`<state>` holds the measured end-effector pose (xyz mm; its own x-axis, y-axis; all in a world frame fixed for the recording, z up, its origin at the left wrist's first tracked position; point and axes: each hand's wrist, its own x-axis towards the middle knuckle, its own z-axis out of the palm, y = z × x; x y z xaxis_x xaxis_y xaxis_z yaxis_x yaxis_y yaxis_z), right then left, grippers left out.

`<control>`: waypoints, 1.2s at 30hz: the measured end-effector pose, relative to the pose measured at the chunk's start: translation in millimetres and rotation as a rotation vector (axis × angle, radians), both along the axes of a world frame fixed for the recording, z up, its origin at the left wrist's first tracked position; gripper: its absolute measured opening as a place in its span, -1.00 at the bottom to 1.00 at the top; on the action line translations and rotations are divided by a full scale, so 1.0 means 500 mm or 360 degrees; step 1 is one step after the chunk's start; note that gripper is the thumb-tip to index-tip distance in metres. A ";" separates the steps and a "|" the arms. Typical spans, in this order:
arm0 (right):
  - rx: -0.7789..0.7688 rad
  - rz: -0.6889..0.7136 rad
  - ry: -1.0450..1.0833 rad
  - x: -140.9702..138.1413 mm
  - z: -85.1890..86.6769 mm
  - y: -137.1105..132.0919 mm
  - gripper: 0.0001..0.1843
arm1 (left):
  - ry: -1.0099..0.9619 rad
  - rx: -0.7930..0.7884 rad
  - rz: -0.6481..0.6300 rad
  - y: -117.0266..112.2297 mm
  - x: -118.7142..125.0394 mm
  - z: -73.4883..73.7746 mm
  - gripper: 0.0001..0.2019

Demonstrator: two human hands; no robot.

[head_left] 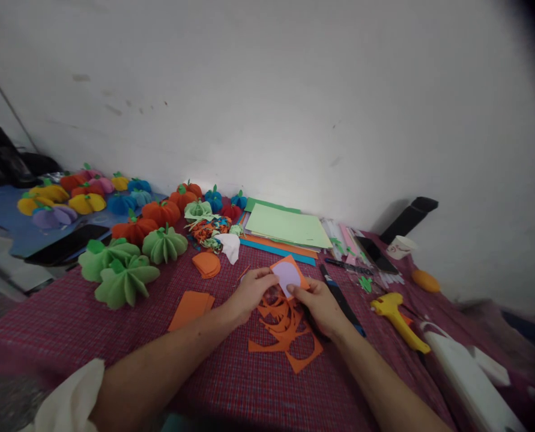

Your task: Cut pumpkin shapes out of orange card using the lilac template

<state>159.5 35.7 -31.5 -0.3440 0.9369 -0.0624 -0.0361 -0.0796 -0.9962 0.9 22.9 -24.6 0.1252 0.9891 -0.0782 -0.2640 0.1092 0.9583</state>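
Both my hands meet over the middle of the red checked tablecloth (231, 384). My left hand (250, 292) and my right hand (317, 303) pinch a small orange paper piece (295, 267) with a pale lilac round template (287, 275) lying against it. Fingers of both hands are closed on its edges. Directly under the hands lies a heap of orange paper offcuts (285, 333). A stack of folded orange paper (190, 308) rests to the left of my left hand, and cut orange rounds (206, 264) lie further back.
Paper pumpkins in green (122, 282), orange (159, 213), yellow, blue and purple fill the left side. A stack of coloured paper sheets (289, 228) lies at the back. A yellow glue gun (397, 318), black scissors (339, 297), a phone (375, 252) and a paper cup (400, 246) sit to the right.
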 end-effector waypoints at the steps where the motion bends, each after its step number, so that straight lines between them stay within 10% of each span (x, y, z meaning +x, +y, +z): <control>1: 0.0009 -0.0015 -0.0012 0.001 -0.001 0.001 -0.69 | 0.0015 0.0030 -0.0002 0.001 -0.002 -0.001 -0.86; 17: 0.0010 0.0189 -0.0114 -0.003 0.019 -0.012 -0.73 | 0.0300 -0.0094 -0.0474 0.023 -0.042 0.012 -0.60; 36: 0.0091 0.0025 -0.0225 -0.001 0.005 -0.002 -0.69 | 0.0105 -0.0013 -0.0204 0.030 -0.030 -0.012 -0.68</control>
<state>159.1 34.9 -29.1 -0.3501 0.9349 -0.0576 0.1055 -0.0217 -0.9942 -14.3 38.0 -30.6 0.2445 0.9646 -0.0984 -0.1840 0.1458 0.9721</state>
